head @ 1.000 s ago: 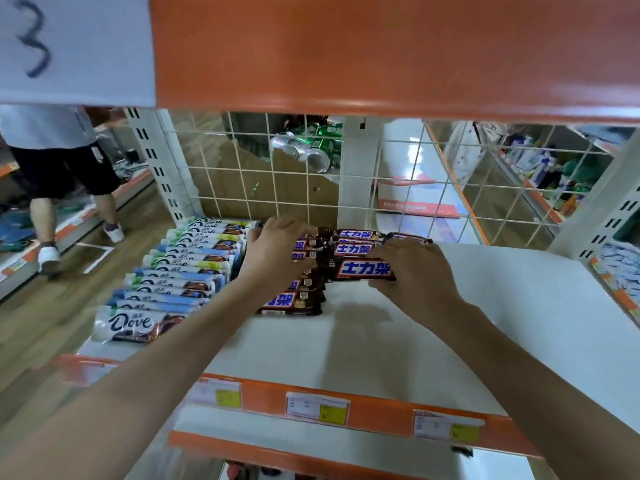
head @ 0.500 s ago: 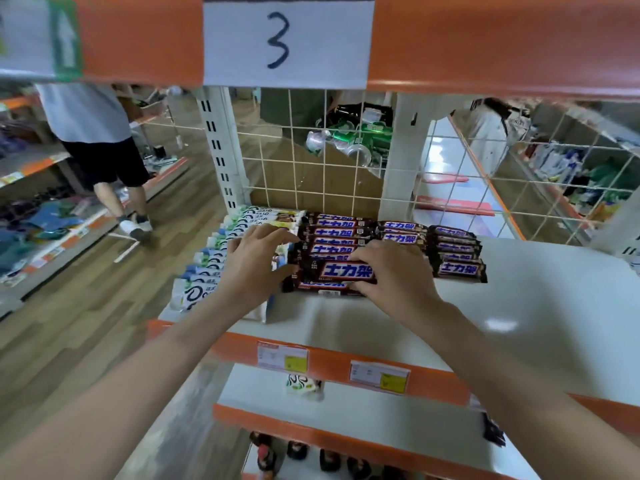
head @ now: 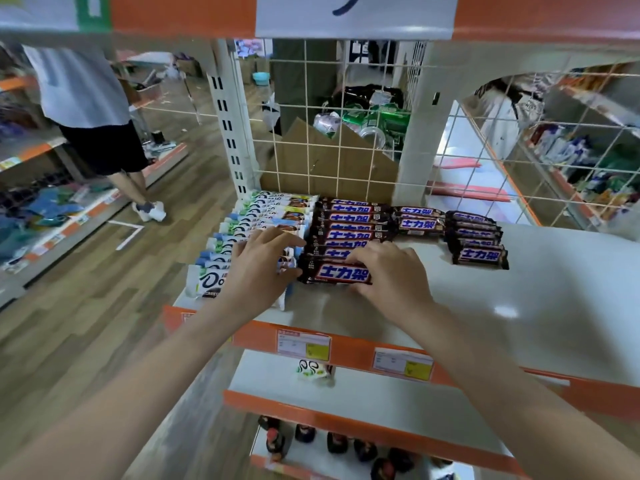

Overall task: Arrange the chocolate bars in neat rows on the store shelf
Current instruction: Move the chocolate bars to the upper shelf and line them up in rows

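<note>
On the white shelf (head: 540, 306) lie a row of white and blue Dove bars (head: 266, 216) at the left, a long row of dark brown bars (head: 349, 230) beside it, a short pair (head: 420, 221) behind, and a third row (head: 476, 237) further right. My left hand (head: 259, 268) lies flat on the front Dove bars, fingers straight, fingertips at the left end of the brown row. My right hand (head: 391, 271) pinches the right end of the front brown bar (head: 334, 273), fingers curled over its top edge.
A wire grid (head: 332, 147) backs the shelf, with a cardboard box and cans behind it. The orange front rail (head: 356, 351) carries price tags. One Dove bar (head: 313, 370) lies on the shelf below; bottles stand lower down. A person (head: 93, 109) stands in the aisle at the left.
The camera came closer and tilted down. My left hand slid right along the Dove bars toward the brown row. My right hand stays on the front brown bar.
</note>
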The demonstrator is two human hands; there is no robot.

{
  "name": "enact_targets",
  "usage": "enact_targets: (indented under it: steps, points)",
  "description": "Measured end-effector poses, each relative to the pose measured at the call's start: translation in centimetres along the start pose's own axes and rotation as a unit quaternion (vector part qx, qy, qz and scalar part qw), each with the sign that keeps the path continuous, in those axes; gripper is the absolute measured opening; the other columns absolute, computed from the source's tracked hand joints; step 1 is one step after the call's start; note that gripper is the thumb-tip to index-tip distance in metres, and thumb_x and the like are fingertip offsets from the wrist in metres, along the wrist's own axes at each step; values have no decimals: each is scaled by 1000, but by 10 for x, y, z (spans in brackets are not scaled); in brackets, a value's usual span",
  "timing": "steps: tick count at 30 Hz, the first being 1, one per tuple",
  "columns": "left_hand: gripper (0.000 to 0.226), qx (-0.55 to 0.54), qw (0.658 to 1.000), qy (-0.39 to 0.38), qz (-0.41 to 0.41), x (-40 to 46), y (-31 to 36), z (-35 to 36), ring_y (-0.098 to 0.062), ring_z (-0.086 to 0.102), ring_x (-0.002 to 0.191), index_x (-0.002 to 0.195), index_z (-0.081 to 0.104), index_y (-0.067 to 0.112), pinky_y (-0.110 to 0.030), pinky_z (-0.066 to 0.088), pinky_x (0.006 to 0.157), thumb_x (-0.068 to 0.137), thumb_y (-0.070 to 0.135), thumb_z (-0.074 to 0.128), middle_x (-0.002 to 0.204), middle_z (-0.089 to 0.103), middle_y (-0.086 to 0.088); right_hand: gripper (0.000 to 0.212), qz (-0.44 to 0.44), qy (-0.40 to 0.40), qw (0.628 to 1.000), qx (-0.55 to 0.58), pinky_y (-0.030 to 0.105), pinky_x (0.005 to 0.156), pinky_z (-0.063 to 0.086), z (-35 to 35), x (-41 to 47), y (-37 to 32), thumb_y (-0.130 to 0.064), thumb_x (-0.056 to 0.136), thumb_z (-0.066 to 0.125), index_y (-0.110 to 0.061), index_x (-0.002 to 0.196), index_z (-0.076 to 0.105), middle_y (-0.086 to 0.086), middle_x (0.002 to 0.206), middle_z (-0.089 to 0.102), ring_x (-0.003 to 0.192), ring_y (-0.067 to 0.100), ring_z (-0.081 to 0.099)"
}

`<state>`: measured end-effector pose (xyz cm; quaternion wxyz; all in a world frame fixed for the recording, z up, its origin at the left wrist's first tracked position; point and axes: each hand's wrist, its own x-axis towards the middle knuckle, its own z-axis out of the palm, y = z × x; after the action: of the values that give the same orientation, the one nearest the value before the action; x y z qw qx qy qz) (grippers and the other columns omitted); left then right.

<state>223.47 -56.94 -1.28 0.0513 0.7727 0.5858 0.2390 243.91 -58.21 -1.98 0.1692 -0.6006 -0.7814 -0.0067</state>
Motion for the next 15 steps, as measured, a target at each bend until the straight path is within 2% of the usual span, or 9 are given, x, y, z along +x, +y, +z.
enact_targets:
  steps: [7, 15]
  points:
    - [40, 3, 1000, -9, 4, 4, 2, 2, -19, 41, 122, 119, 57, 29, -37, 26, 97, 82, 26, 69, 129, 51, 6, 33, -6, 5, 1000, 4, 35, 85, 36, 4, 1, 0, -33, 78, 73, -28, 109, 63, -9, 107, 62, 104, 16, 54]
    - [42, -4, 1000, -15, 13, 9, 5, 2, -18, 40, 123, 121, 56, 28, -37, 26, 98, 82, 26, 70, 128, 51, 6, 36, -10, -3, 1000, 10, 32, 89, 33, -6, 1, -1, -39, 80, 70, -30, 112, 60, -11, 111, 60, 107, 13, 51]
